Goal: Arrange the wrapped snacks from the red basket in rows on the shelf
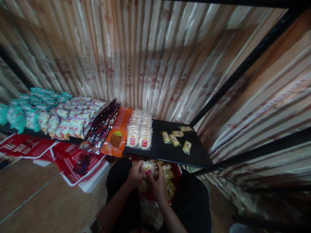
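Between my knees, my left hand point(136, 173) and my right hand point(158, 181) both grip a clear-wrapped pack of round white crackers point(147, 167) with a red label. Beneath them, a red basket point(179, 171) holds several yellow-wrapped snacks point(168, 174) and is partly hidden by my hands. Just beyond, on the black shelf point(155, 152), similar cracker packs point(145, 139) stand in two rows. To their right lie several small yellow-wrapped snacks point(174, 139), spread loosely.
Orange snack bags point(116, 139), dark shiny packets point(99, 129), white bags point(76, 126) and teal bags point(17, 116) line the shelf leftward. Red baskets point(73, 161) sit on the floor at left. Black frame bars point(223, 68) slant at right, before a pleated curtain point(145, 64).
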Tool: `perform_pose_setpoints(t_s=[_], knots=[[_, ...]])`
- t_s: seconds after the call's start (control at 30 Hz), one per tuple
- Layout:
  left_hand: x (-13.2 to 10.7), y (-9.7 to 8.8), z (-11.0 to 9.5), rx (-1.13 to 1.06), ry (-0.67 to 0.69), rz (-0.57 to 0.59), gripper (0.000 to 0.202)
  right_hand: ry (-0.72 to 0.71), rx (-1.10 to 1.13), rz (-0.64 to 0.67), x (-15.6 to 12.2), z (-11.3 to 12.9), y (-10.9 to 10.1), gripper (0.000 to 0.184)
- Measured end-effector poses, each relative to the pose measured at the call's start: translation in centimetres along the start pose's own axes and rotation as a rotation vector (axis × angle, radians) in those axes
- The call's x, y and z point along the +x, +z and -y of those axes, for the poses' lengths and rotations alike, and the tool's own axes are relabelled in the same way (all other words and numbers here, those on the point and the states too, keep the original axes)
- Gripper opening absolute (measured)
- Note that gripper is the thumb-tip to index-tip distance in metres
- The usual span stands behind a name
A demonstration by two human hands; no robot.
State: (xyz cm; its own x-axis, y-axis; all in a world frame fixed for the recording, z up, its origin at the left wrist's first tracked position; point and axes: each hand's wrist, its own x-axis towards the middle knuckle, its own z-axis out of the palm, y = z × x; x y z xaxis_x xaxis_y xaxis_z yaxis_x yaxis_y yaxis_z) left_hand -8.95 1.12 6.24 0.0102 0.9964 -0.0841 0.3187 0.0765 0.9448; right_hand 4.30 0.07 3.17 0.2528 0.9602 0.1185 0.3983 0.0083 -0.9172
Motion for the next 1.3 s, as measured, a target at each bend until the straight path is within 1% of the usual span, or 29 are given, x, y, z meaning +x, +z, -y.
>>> perform_pose_setpoints(t_s=[0.07, 0.13, 0.27, 0.37, 0.47, 0.57, 0.7, 0.77, 0.87, 0.93, 1.03, 1.17, 1.3], knots=[[0.3, -0.9, -0.8, 0.109, 0.027, 0.027, 0.026, -0.05, -0.094, 0.07, 0.4, 0.8, -0.3, 0.052], [0.5, -1.7, -1.7, 0.178, 0.064, 0.044, 0.027, -0.054, -0.122, 0.142, 0.8, 1.4, -0.3, 0.05], [0.9, -3.3, -2.9, 0.22, 0.087, 0.06, 0.028, -0.031, -0.108, 0.188, 1.6, 2.6, 0.0, 0.044], [1.4, -4.2, -2.9, 0.199, 0.045, 0.02, 0.03, 0.005, -0.059, 0.246, 2.1, 3.5, 0.5, 0.036], [2.1, -4.7, -2.2, 0.178, -0.012, -0.064, 0.037, 0.04, 0.014, 0.305, 2.6, 4.1, 1.3, 0.03], [2.7, -4.9, -1.3, 0.163, 0.002, -0.16, 0.041, 0.037, 0.067, 0.302, 3.3, 4.3, 2.4, 0.025], [3.1, -4.7, -0.5, 0.239, 0.074, -0.382, 0.043, -0.002, 0.069, 0.301, 4.5, 4.9, 4.0, 0.023], [3.2, -4.5, -0.1, 0.292, 0.121, -0.491, 0.043, -0.031, 0.044, 0.287, 5.2, 5.4, 4.7, 0.022], [3.2, -4.2, 0.6, 0.35, 0.222, -0.599, 0.041, -0.102, -0.007, 0.256, 6.1, 6.1, 5.7, 0.019], [3.2, -3.9, 1.0, 0.383, 0.275, -0.632, 0.041, -0.132, -0.031, 0.24, 6.6, 6.4, 6.2, 0.02], [3.3, -3.6, 1.6, 0.426, 0.308, -0.631, 0.043, -0.155, -0.081, 0.232, 7.3, 6.5, 6.9, 0.023], [3.8, -3.5, 1.9, 0.461, 0.299, -0.636, 0.046, -0.222, -0.237, 0.223, 7.8, 6.7, 7.3, 0.024], [4.6, -3.6, 1.4, 0.458, 0.261, -0.652, 0.051, -0.289, -0.363, 0.194, 8.1, 7.0, 7.5, 0.027]])
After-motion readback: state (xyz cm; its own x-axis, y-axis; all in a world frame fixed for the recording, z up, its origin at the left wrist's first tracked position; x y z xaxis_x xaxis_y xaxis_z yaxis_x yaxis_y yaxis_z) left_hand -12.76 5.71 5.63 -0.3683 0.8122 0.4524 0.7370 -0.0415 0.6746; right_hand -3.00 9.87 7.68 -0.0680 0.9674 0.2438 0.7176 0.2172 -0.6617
